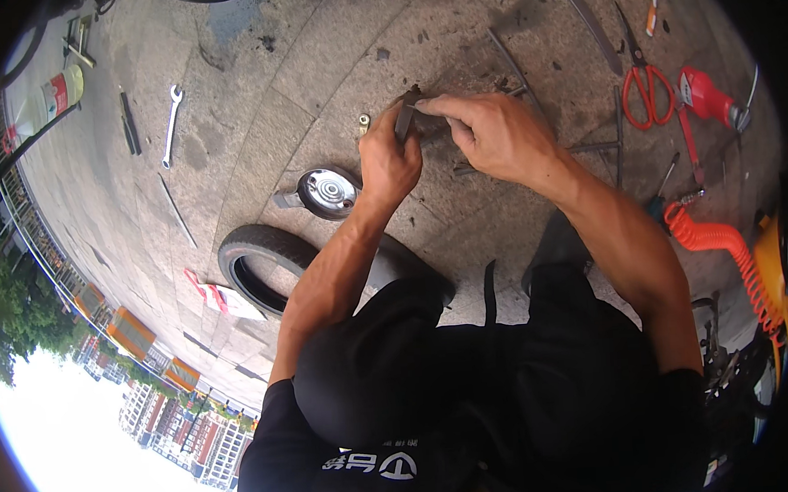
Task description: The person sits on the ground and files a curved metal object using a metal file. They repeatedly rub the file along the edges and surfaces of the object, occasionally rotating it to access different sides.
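Observation:
My left hand (391, 163) is closed around a dark grey flat strip (404, 123), which stands up between its thumb and fingers. From the right, my right hand (506, 138) reaches across with its index finger stretched out, the fingertip at the strip's upper end. Its thumb stays apart from that finger, and the other fingers are partly hidden. Close by my left hand lies a small brass-coloured fitting (364, 123). A round metal drum (329, 189) with a dark rim rests beside my left forearm, and a black tyre (274, 246) lies nearer to me.
Leftward on the paving are a wrench (171, 128), a dark-handled tool (129, 124), a thin rod (177, 210) and a bottle (58, 92). Rightward lie red-handled scissors (647, 97), a red air tool (705, 96), an orange coiled hose (719, 238) and black strips (589, 17).

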`<state>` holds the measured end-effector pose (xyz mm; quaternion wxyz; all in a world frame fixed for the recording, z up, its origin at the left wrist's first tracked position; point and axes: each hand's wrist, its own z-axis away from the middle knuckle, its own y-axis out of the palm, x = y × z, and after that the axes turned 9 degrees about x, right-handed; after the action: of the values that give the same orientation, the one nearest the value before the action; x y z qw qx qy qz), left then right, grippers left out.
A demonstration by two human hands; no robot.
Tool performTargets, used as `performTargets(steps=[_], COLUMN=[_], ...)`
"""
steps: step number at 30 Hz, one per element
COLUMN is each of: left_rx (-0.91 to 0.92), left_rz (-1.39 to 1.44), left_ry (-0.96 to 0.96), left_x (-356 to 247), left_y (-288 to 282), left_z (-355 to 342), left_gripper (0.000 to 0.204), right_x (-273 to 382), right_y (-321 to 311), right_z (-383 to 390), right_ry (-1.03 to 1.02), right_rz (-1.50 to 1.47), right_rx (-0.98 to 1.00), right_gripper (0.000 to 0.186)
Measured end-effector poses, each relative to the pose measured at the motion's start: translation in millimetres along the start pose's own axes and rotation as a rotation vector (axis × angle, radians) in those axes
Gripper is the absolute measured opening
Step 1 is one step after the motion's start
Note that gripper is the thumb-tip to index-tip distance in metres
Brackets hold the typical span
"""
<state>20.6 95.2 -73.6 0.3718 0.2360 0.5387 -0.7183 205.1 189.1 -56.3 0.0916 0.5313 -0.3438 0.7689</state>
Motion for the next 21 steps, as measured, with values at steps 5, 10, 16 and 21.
performTargets(steps=[5, 10, 16, 21], left_rx=[-0.019, -0.081, -0.103, -0.090], left_rz=[0.001, 0.010, 0.032, 0.034], left_ry=[0.014, 0.062, 0.048, 0.037], left_x=[1.0, 3.8, 3.6, 3.6], left_y=[0.8, 2.3, 2.9, 2.0], left_z=[0.4, -0.8, -0.9, -2.3], left_gripper=[0.036, 0.031, 0.025, 0.021], right_x=[0.6, 4.3, 8.6, 8.0], right_y=[2.6, 1.0, -2.3, -3.2], right_z=[0.3, -0.3, -0.5, -1.8], right_ry=[0.005, 0.036, 0.056, 0.004], right_rz=[-0.006, 0.003, -0.022, 0.040], right_rx=[-0.019, -0.028, 0.020, 0.041], right_gripper=[0.033, 0.035, 0.035, 0.034])
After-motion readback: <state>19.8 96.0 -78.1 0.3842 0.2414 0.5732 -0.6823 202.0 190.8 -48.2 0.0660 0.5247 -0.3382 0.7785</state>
